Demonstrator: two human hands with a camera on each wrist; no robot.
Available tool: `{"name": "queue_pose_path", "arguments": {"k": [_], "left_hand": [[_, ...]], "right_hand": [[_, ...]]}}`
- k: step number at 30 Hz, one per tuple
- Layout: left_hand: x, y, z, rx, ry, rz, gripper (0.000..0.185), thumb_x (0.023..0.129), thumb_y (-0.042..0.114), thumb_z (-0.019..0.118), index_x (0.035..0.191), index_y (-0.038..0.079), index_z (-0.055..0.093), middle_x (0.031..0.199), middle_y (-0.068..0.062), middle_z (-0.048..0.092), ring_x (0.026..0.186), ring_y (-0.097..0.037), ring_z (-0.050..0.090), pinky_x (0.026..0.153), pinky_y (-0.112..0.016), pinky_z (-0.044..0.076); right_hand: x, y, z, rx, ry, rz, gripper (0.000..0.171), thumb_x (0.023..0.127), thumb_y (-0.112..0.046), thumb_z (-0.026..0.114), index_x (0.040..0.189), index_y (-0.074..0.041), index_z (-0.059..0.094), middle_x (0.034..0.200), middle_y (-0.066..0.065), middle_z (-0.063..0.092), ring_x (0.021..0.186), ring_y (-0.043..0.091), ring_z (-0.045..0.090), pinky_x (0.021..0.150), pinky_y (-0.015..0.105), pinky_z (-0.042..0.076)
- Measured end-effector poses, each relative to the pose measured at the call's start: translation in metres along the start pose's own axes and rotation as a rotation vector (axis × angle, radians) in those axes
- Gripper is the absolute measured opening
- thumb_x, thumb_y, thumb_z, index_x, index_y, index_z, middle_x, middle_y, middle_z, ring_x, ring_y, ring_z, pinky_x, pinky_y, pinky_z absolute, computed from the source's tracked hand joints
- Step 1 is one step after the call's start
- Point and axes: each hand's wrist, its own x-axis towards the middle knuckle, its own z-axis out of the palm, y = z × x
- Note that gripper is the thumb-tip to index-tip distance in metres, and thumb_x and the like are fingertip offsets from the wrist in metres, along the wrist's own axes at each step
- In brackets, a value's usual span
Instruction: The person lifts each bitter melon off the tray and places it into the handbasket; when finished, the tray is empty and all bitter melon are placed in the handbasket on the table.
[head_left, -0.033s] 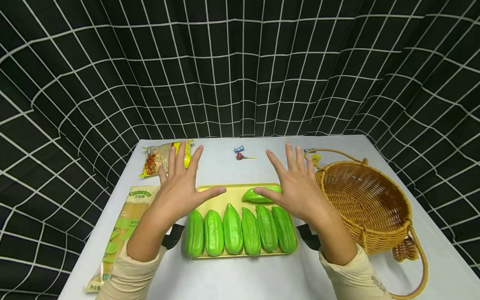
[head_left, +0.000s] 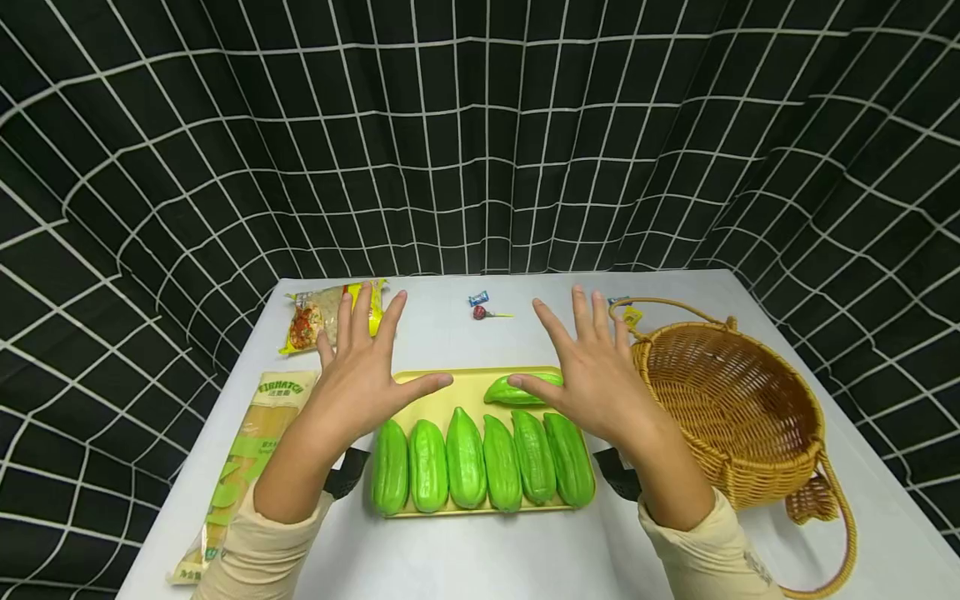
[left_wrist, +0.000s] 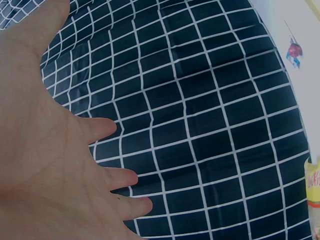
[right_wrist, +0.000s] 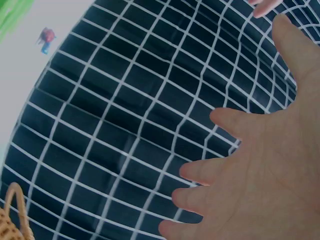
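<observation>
A yellow tray (head_left: 465, 387) lies on the white table with several green gourds (head_left: 465, 458) in a row along its near side. One more gourd (head_left: 501, 390) lies crosswise at the tray's back right. My left hand (head_left: 360, 367) hovers spread flat over the tray's left end and holds nothing. My right hand (head_left: 592, 367) hovers spread over the right end, its thumb above the crosswise gourd. The wrist views show each palm, the left hand (left_wrist: 55, 165) and the right hand (right_wrist: 260, 170), with fingers straight against the gridded curtain.
A wicker basket (head_left: 735, 400) with a handle stands right of the tray. A long noodle packet (head_left: 255, 450) lies at the left, a snack bag (head_left: 311, 321) behind it. A lollipop (head_left: 480, 312) and a wrapped candy (head_left: 477, 297) lie at the back. Black gridded curtain surrounds the table.
</observation>
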Motion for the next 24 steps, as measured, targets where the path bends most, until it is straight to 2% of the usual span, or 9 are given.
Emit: {"name": "queue_pose_path", "arguments": {"k": [7,14,19,24], "left_hand": [[0.0,0.001,-0.001,-0.01,-0.004,-0.008,0.109,0.075,0.074,0.063,0.157,0.025,0.011,0.162,-0.008,-0.014,0.147,-0.034,-0.019,0.106,-0.079,0.001],[-0.004,-0.002,0.002,-0.027,0.0,-0.02,0.108,0.076,0.074,0.062,0.157,0.023,0.011,0.163,-0.01,-0.012,0.148,-0.034,-0.015,0.107,-0.077,0.001],[-0.008,-0.013,0.012,-0.058,-0.007,-0.08,0.104,0.081,0.072,0.057,0.157,0.019,0.011,0.162,-0.016,-0.003,0.149,-0.039,-0.004,0.108,-0.076,0.005],[-0.018,-0.032,0.029,-0.088,-0.026,-0.148,0.095,0.087,0.067,0.054,0.156,0.014,0.016,0.158,-0.024,0.011,0.146,-0.044,0.009,0.107,-0.076,0.014]], "right_hand": [[0.002,-0.002,0.0,0.005,0.01,0.0,0.091,0.086,-0.069,0.053,0.157,-0.024,0.016,0.16,0.025,-0.006,0.145,0.046,-0.009,0.114,0.069,-0.001],[-0.002,-0.003,0.005,0.032,0.005,0.002,0.089,0.087,-0.07,0.05,0.156,-0.023,0.019,0.161,0.024,-0.002,0.146,0.045,-0.007,0.114,0.069,0.003],[-0.008,0.004,0.019,0.094,-0.009,0.019,0.082,0.091,-0.064,0.049,0.155,-0.02,0.023,0.16,0.025,0.008,0.146,0.047,0.002,0.112,0.071,0.01],[-0.02,0.013,0.045,0.17,-0.021,0.041,0.078,0.094,-0.061,0.048,0.154,-0.017,0.025,0.157,0.028,0.017,0.143,0.05,0.014,0.109,0.072,0.02]]}}
